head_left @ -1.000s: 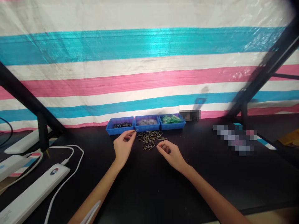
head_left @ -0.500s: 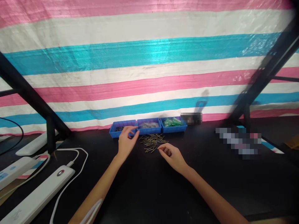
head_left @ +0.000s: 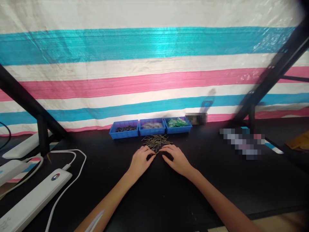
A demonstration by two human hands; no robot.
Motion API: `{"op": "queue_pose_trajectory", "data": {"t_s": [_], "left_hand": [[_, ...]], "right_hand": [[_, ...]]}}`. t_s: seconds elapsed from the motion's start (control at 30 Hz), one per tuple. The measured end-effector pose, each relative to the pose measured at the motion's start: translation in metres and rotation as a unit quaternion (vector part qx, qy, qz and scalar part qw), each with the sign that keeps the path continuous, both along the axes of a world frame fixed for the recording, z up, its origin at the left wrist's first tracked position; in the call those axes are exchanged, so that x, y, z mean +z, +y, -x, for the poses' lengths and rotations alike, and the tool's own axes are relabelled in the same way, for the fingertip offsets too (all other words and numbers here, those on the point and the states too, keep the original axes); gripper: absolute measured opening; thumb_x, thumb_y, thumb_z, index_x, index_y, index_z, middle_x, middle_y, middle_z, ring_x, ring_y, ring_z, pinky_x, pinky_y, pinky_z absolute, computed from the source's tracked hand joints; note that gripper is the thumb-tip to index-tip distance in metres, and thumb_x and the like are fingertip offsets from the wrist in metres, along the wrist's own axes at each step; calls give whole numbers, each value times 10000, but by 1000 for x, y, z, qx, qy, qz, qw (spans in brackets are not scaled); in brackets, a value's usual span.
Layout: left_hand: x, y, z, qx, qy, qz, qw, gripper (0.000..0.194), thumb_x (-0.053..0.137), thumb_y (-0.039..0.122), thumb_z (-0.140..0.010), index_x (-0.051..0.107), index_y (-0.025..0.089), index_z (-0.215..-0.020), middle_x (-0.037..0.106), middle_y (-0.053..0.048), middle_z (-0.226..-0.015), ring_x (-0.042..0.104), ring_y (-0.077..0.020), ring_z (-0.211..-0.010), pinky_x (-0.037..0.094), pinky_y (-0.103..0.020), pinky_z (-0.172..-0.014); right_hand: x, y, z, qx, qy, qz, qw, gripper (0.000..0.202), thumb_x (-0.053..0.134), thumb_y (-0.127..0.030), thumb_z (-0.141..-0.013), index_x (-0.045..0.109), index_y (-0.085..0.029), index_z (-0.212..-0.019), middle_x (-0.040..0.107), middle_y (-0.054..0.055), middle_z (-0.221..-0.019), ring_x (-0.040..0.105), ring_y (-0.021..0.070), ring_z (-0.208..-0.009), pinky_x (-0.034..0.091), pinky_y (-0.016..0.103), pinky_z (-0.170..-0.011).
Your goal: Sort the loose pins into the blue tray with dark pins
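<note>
A loose pile of thin brass-coloured screws lies on the black table in front of three blue bins. At the pile's near edge, my left hand pinches something thin, which looks like one screw. My right hand is just to the right, thumb and fingers apart, its fingertips close to the same spot. The left bin holds dark screws, the middle bin pale clear pieces, and the right bin green packets.
White power strips and a white cable lie at the left. Black slanted frame legs stand on both sides, before a striped sheet. Blurred-out items are at the right.
My left hand has moved from the bins down to the near edge of the pile, its fingers now closed. My right hand's thumb and fingers have spread. The view has shifted slightly.
</note>
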State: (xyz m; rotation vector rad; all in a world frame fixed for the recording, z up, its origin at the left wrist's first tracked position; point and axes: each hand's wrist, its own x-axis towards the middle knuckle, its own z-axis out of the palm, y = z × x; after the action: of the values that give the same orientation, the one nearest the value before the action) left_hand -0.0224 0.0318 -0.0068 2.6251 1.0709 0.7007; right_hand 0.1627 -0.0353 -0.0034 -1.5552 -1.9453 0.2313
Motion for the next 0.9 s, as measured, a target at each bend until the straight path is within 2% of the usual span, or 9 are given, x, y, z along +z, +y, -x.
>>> {"op": "queue_pose_trajectory", "data": {"t_s": [0.1, 0.2, 0.33, 0.63, 0.9], "left_hand": [[-1, -1, 2, -6, -11, -11, 1000, 165, 484, 279, -836, 640, 226, -823, 601, -11, -830, 536, -155, -782, 412, -279, -709], [-1, -2, 2, 2, -21, -17, 1000, 153, 497, 275, -826, 641, 227, -812, 603, -13, -823, 540, -158, -775, 412, -277, -693], [2, -5, 1, 3, -36, 2, 999, 135, 510, 267, -818, 640, 233, -811, 603, -8, -819, 537, -157, -776, 410, -265, -672], [7, -10, 0, -15, -66, 14, 998, 114, 526, 259, -808, 636, 230, -797, 594, -2, -783, 528, -150, -760, 415, -251, -657], [2, -11, -3, -20, -126, 65, 990, 147, 539, 331, -807, 660, 254, -840, 606, -1, -804, 533, -146, -760, 427, -255, -654]], "right_hand": [[-1, -2, 2, 33, -28, 8, 999, 331, 453, -224, -847, 536, -294, -1160, 525, 50, -1228, 449, 203, -1144, 364, 388, -904], [-1, -2, 2, 56, -40, 21, 997, 353, 434, -225, -862, 512, -303, -1198, 518, 48, -1247, 431, 201, -1167, 354, 388, -907], [-2, -1, 2, 50, -33, 19, 998, 315, 484, -229, -841, 554, -292, -1142, 576, 37, -1160, 484, 188, -1089, 358, 362, -879], [-2, 2, 1, -12, -39, 11, 999, 112, 559, -248, -804, 638, -255, -884, 631, 12, -928, 540, 172, -875, 359, 316, -758], [-1, 1, 2, 11, -10, 7, 1000, 83, 533, -229, -823, 613, -229, -845, 648, -2, -834, 553, 149, -806, 345, 303, -733]]}}
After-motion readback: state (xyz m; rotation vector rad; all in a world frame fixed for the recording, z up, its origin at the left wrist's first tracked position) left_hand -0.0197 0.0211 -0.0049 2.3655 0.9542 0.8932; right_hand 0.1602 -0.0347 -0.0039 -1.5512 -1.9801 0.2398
